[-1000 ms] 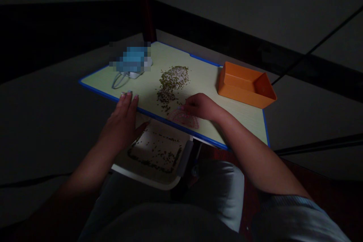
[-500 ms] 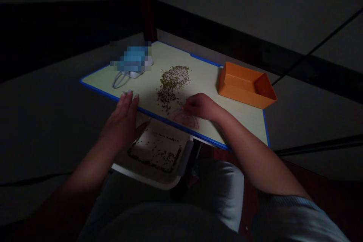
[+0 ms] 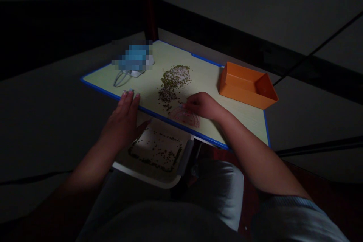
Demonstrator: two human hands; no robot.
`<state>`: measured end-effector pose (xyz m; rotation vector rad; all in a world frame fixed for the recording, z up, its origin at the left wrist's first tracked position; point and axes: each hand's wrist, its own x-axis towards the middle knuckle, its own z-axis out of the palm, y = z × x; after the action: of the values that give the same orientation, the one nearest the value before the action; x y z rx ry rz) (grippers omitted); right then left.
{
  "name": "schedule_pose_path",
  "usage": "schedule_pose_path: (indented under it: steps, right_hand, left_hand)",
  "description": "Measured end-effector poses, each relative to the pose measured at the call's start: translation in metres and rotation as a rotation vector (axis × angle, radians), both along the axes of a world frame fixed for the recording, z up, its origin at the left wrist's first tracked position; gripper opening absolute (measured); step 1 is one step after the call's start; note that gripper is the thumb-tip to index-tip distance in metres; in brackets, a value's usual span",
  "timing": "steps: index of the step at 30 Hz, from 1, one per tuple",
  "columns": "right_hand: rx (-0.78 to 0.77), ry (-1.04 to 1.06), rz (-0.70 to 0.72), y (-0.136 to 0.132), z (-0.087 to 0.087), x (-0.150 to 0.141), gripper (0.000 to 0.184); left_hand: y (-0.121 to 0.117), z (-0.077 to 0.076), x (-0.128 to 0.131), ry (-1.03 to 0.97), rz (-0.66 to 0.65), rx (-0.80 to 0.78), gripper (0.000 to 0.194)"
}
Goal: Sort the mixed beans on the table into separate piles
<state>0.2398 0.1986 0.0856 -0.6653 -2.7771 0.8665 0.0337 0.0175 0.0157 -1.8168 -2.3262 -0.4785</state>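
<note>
left hand grip apart on board edge; right hand grip unclear at pink protractor; blue object pixelated

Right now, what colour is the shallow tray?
The shallow tray is orange, best seen in the head view.

A pale blue-grey sleeve, ribbed at the cuff; grey trousers

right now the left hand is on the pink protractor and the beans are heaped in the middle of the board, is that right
Not quite. The head view shows the right hand, not the left, at the pink protractor. The left hand is at the near edge of the board. The beans are heaped in the middle, as you said.
</note>
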Motion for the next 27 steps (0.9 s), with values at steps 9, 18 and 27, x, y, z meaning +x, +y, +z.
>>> schedule_pose_path:
  steps: [9,18,27]
  right_hand:
    - [0.006,0.003,0.013,-0.003,0.000,-0.002,0.034]
    - [0.014,0.029,-0.021,-0.004,0.001,-0.004,0.037]
    - [0.076,-0.001,-0.069,-0.015,-0.001,-0.015,0.040]
  left_hand:
    - [0.000,0.001,0.000,-0.017,0.000,0.005,0.085]
    - [0.000,0.001,-0.001,-0.018,-0.007,0.008,0.085]
    - [0.000,0.003,0.001,0.009,-0.003,-0.017,0.083]
